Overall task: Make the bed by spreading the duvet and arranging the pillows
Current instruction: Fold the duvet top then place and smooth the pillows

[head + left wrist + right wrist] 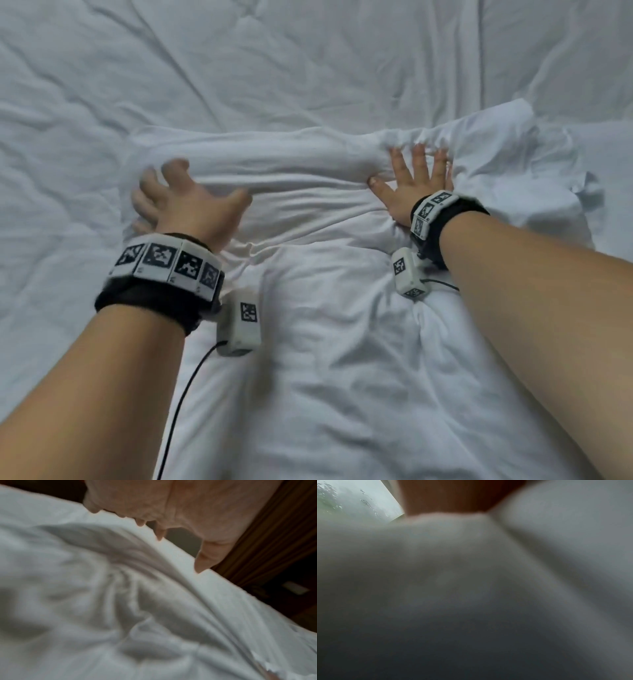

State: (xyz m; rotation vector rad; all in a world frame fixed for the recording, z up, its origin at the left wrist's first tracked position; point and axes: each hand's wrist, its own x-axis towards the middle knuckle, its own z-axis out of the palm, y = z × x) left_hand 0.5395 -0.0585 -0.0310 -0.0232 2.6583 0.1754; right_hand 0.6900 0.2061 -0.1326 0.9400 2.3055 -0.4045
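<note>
A white pillow point(325, 308) lies crumpled on the white duvet point(239, 68), its far edge bunched into a long ridge. My left hand point(205, 185) is over the pillow's far left part, fingers spread and bent, with the fingertips point(200, 566) touching the fabric ridge point(171, 555) but not wrapped around it. My right hand point(400, 168) lies flat on the far right part with straight, spread fingers pressing into the fabric. The right wrist view is blurred and shows only white cloth point(471, 588) close up.
The wrinkled duvet covers the bed on all sides of the pillow. A brown ribbed surface point(274, 547) stands beyond the bed's edge. A bright window point(351, 500) shows in the right wrist view's upper left. A black cable point(185, 394) hangs from my left wrist unit.
</note>
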